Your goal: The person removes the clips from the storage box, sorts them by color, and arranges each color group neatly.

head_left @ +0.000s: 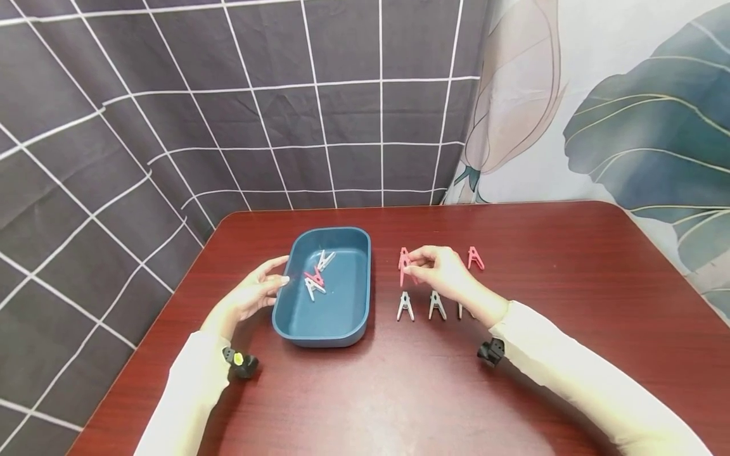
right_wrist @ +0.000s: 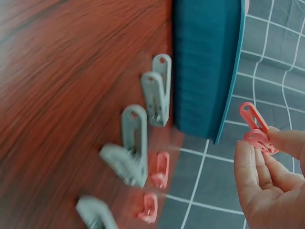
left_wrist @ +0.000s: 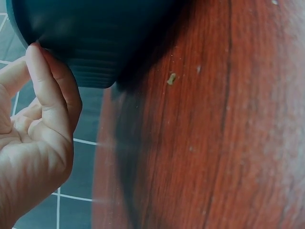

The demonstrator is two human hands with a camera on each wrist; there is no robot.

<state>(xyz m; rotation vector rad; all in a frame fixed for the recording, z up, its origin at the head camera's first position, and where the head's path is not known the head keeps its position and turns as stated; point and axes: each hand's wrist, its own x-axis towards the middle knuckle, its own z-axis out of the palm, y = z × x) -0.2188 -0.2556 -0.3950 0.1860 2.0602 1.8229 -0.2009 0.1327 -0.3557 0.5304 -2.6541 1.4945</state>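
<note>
From the head view, you are working at a red-brown table [head_left: 399,392], with a grey grid cloth [head_left: 348,114] behind it and to its left and a leaf-print cloth [head_left: 650,126] at the far right. Your left hand [head_left: 253,292] reaches to the left rim of the blue tray [head_left: 342,320], thumb and fingertips touching it; whether they pinch it, you cannot tell here. Your right hand [head_left: 439,272], right of the tray, pinches a pink clip [head_left: 403,259] between thumb and fingers. Two white clips and another pink one lie in the tray. Near your right hand a row of three grey clips [head_left: 436,305] lies on the table, your forearm covering part of the third, and one more pink clip shows beyond your wrist. In the left wrist view, a small speck [left_wrist: 171,78] lies on the wood, and your fingers touch the tray's outer wall near its rim. In the right wrist view, grid cloth shows past the table's edge; your pinched clip is clear of the table, with the tray's ribbed wall beside it, the grey clips and two pink ones lying on the wood.
</note>
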